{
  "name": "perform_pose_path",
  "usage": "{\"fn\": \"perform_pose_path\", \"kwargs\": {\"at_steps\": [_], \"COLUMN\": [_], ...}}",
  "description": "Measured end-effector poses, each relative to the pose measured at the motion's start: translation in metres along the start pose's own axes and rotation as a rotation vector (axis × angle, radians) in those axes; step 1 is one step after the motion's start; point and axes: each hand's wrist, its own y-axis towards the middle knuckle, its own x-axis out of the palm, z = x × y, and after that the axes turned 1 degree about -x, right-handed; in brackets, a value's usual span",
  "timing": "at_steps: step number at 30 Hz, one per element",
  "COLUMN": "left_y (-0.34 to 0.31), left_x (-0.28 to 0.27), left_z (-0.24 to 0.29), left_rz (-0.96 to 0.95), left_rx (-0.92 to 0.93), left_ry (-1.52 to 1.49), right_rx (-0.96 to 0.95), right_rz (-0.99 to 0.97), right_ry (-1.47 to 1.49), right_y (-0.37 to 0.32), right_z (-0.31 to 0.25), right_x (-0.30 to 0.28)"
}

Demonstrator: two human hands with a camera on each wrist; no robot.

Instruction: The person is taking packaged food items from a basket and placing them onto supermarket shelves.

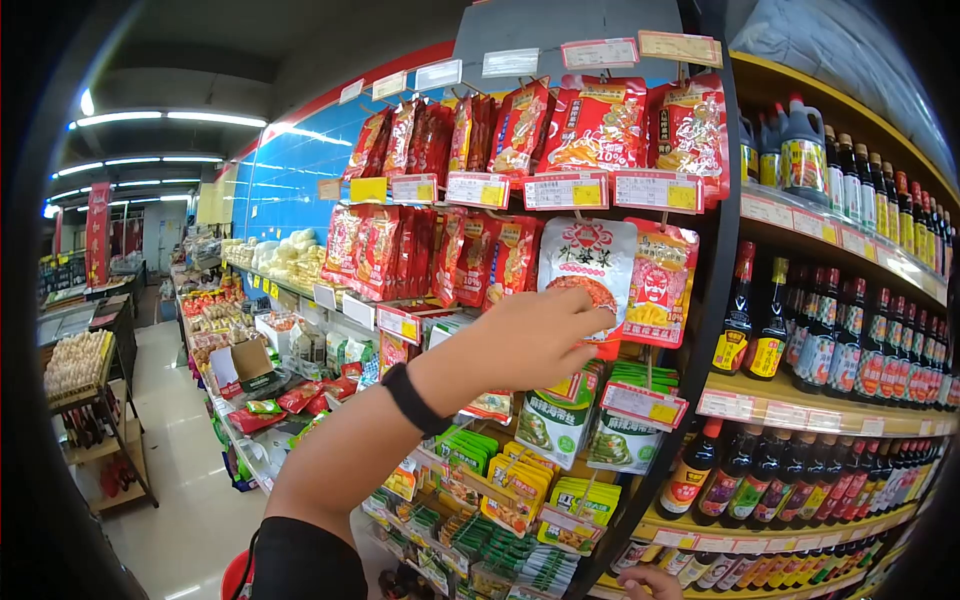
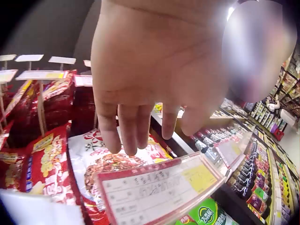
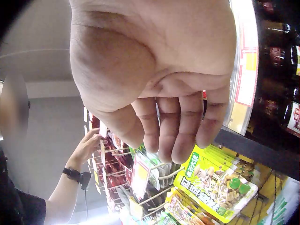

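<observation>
My left hand (image 1: 535, 335) reaches up to a white pouch (image 1: 588, 250) with red print and a picture of food, hanging on the rack. Its fingers overlap the lower part of the pouch in the head view. In the left wrist view the fingers extend loosely down over the pouch (image 2: 112, 171), behind a price tag (image 2: 159, 192). A red and yellow packet (image 1: 662, 285) hangs just right of the pouch. Low at the bottom edge is my right hand (image 1: 650, 582), holding nothing. Its relaxed fingers (image 3: 183, 122) appear above a yellow-green packet (image 3: 215, 187) in the right wrist view.
Rows of red packets (image 1: 595, 125) hang above on hooks with price tags, and green packets (image 1: 555, 420) hang below. Shelves of sauce bottles (image 1: 740, 475) stand to the right, past a dark upright post. An aisle floor (image 1: 190, 440) runs along the left.
</observation>
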Motion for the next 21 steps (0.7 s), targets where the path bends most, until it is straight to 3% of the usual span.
{"fn": "perform_pose_path", "kwargs": {"at_steps": [6,15,18,21], "left_y": [0.036,0.067,0.063,0.062], "left_x": [0.021,0.041,0.05,0.049], "left_z": [0.01,0.011,0.008,0.006], "left_rz": [0.034,-0.301,-0.304,-0.265], "left_rx": [0.141,-0.062,-0.087,-0.098], "left_ry": [0.242,0.349,0.358,0.32], "right_rx": [0.045,-0.078,0.04,0.031], "right_rz": [-0.014,-0.007,-0.028,-0.038], "right_ry": [0.061,0.053,0.135,0.118], "right_y": [-0.005,-0.01,-0.014,-0.015], "right_z": [0.011,0.031,0.041,0.042], "right_x": [0.005,0.012,0.011,0.008]}}
